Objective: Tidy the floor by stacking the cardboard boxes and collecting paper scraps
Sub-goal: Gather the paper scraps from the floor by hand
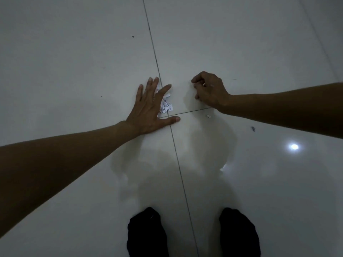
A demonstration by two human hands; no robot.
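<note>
Crumpled white paper scraps (166, 105) lie in a small heap on the pale tiled floor, right at a crossing of tile joints. My left hand (150, 106) hovers or rests over the heap with fingers spread and straight, partly covering it. My right hand (209, 89) is to the right of the heap, fingers curled, and a tiny white bit shows between thumb and finger; what it pinches is too small to name. A small white scrap (209, 116) lies alone on the floor below my right hand. No cardboard box is in view.
Glossy floor tiles (74, 62) fill the view, with a lamp's reflection (294, 146) at the right. A dark speck (253, 128) lies near my right forearm. My two feet in black socks (146, 232) stand at the bottom edge.
</note>
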